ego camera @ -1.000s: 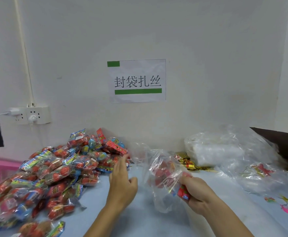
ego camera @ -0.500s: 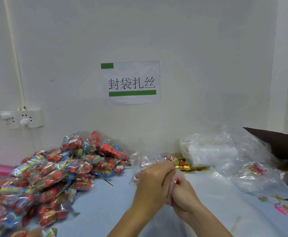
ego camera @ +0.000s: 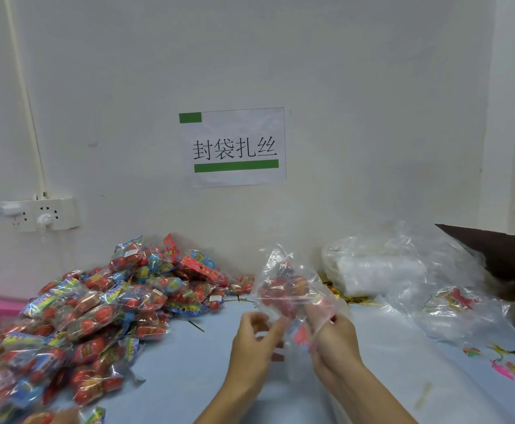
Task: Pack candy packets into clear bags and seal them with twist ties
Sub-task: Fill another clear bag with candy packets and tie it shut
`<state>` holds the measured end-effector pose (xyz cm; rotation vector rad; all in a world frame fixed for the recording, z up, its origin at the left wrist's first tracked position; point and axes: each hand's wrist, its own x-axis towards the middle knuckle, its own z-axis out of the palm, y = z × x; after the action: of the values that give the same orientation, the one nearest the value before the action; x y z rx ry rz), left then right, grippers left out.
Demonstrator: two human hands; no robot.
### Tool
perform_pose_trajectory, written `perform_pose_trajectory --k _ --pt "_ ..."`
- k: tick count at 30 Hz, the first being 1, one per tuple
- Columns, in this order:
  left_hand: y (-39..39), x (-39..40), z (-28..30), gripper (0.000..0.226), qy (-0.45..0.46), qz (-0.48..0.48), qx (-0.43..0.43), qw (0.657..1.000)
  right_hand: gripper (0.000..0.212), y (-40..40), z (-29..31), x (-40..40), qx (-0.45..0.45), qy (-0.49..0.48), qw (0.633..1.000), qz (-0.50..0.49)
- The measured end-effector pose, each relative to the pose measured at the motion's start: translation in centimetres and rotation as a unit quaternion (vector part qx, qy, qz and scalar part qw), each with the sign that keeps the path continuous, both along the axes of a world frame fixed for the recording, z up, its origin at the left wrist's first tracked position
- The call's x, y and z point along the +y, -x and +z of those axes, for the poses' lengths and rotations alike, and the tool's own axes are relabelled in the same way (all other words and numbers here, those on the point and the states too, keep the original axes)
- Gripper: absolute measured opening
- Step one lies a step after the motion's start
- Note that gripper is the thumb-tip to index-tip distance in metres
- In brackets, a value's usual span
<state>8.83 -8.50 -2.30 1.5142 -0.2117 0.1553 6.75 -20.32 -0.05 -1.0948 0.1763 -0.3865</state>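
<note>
Both hands' grip pinches crinkly clear bag (ego camera: 290, 289) w/ red round candies: left hand (ego camera: 254, 341), right hand (ego camera: 334, 341). Glossy packet heap (ego camera: 103, 304) on smooth blue counter (ego camera: 189, 377).

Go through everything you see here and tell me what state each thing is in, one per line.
Clear bag: held up off the table, candy inside, not yet tied.
Left hand: pinching the bag.
Right hand: gripping the bag.
Candy packets: heaped loose on the table.
Spare bags: piled by the wall.
Twist ties: lying loose.
Wall socket: plugs in.
</note>
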Motion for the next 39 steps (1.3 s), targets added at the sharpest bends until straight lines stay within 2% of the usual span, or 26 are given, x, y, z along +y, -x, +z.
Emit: perform_pose_trajectory --k 1,3,5,8,11,13,15,16,18,20,22,23,28,34,36,39 --pt "0.1 -0.2 -0.3 0.027 -0.015 -0.016 -0.008 1.0 0.015 -0.2 -0.1 0.0 0.011 -0.026 1.0 -0.001" --pt "0.2 -0.4 -0.9 0.02 -0.102 -0.039 -0.049 0.993 0.01 -0.3 -0.1 0.1 0.02 -0.083 0.996 0.007" --pt "0.7 -0.5 -1.3 0.022 -0.193 -0.079 -0.097 0.973 0.016 -0.4 0.0 0.1 0.016 -0.108 0.994 -0.007" --pt "1.5 -0.6 -0.8 0.019 -0.238 -0.139 -0.141 0.951 0.028 -0.8 0.1 -0.4 0.012 -0.136 0.991 -0.019" --pt "1.7 -0.2 0.1 0.023 -0.26 -0.16 -0.157 0.939 0.023 -1.0 0.5 -1.3 -0.011 -0.15 0.988 0.042" --pt "1.6 0.2 0.4 0.035 -0.251 -0.094 -0.19 0.944 0.018 -1.1 0.5 -1.9 -0.004 -0.121 0.991 0.051" --pt "1.3 0.8 0.6 0.033 -0.196 0.04 -0.251 0.947 0.018 -1.2 0.3 -2.3 0.018 -0.069 0.997 0.04" --pt "1.2 1.2 0.8 0.028 -0.189 0.123 -0.305 0.925 0.019 -1.1 0.1 -2.4 0.031 -0.029 0.998 0.04" --pt "0.7 1.8 1.2 0.021 -0.245 0.244 -0.415 0.842 0.017 -1.0 -0.3 -2.1 0.046 0.057 0.996 0.047" --pt "0.0 2.0 1.3 0.041 -0.337 0.263 -0.471 0.772 0.018 -0.7 -0.4 -1.5 0.038 0.131 0.989 0.06" --pt "-0.3 2.1 1.2 0.044 -0.416 0.254 -0.481 0.729 0.016 -0.5 -0.4 -0.7 0.02 0.179 0.981 0.071" --pt "-0.4 2.1 1.0 0.04 -0.434 0.247 -0.481 0.721 0.013 -0.4 -0.5 -0.4 0.01 0.195 0.978 0.076" --pt "-0.9 2.9 0.9 0.011 -0.383 0.228 -0.496 0.745 0.017 0.1 -0.4 0.4 -0.008 0.227 0.969 0.1" --pt "0.2 1.6 1.3 0.012 -0.246 0.112 -0.52 0.81 0.033 0.5 -0.9 0.1 0.028 0.395 0.916 0.061" --pt "0.3 1.7 1.5 0.014 -0.224 0.125 -0.505 0.824 0.038 0.5 -0.8 0.0 0.047 0.393 0.917 0.05" --pt "0.1 2.4 1.8 0.013 -0.194 0.178 -0.437 0.86 0.038 0.4 -0.3 -0.3 0.058 0.354 0.933 0.027"
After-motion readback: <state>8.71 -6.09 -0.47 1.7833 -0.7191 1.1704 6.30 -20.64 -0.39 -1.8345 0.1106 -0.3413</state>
